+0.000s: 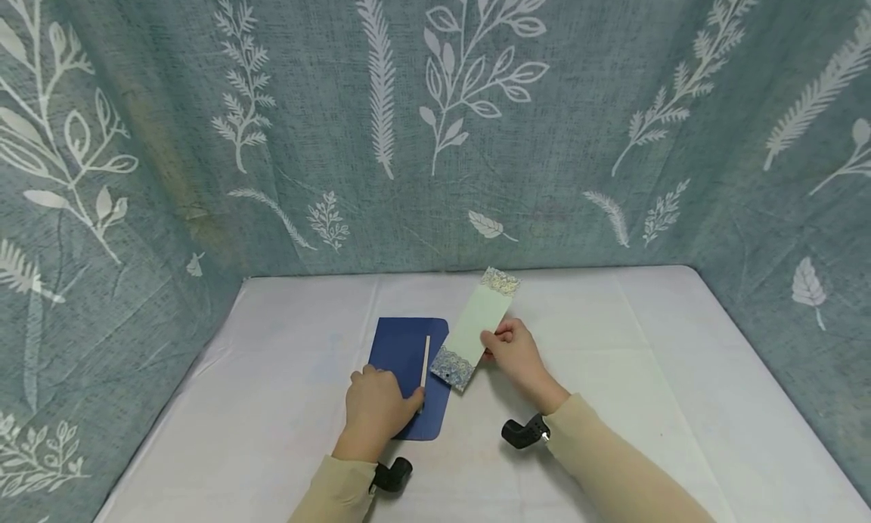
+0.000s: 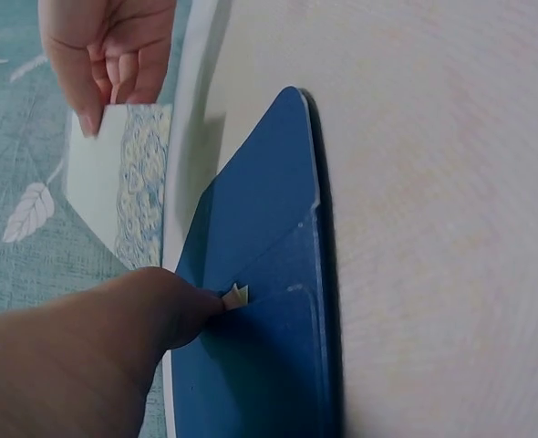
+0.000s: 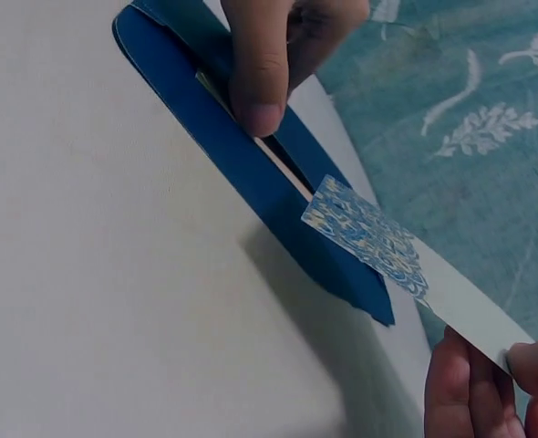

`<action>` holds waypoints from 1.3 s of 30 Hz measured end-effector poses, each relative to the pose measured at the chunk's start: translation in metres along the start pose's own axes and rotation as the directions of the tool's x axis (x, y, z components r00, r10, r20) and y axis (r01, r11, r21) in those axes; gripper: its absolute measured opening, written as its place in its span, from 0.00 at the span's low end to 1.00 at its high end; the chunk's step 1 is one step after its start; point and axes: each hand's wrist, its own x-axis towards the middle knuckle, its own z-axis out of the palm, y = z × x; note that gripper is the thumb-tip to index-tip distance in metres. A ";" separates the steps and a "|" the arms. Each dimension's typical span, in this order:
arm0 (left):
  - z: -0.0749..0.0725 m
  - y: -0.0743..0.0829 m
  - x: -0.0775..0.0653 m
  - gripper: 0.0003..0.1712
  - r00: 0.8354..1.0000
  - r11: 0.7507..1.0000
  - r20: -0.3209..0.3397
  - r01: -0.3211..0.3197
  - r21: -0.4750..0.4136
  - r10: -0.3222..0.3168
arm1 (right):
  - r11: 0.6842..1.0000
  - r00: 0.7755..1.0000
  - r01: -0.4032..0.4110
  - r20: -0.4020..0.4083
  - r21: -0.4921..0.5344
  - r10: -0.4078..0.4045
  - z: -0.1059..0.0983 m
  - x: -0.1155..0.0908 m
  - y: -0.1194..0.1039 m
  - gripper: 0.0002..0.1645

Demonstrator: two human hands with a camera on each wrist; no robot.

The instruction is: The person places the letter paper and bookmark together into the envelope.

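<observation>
My right hand (image 1: pixel 520 357) pinches a pale green bookmark (image 1: pixel 479 319) along its right long edge, thumb on top. Patterned bands cover both ends, and a small dark hole shows in the lower one. The bookmark is held tilted, its lower end over the right side of a dark blue folder (image 1: pixel 408 341). My left hand (image 1: pixel 377 406) grips the folder from the left, its thumb at a slit in the folder's face. A narrow pale strip (image 1: pixel 426 357) shows along that slit. In the left wrist view, a small cream corner (image 2: pixel 238 297) sticks out beside the thumb.
The folder lies on a white-covered table (image 1: pixel 612 372). A green-blue curtain (image 1: pixel 381 221) with white leaf prints stands behind it and at both sides. Black wrist cameras (image 1: pixel 393 475) sit on both forearms.
</observation>
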 end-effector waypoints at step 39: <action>-0.001 -0.002 -0.001 0.42 1.000 0.999 -0.012 0.015 -0.031 -0.016 | 0.991 0.991 0.037 0.132 -0.128 -0.020 0.025 -0.007 0.007 0.23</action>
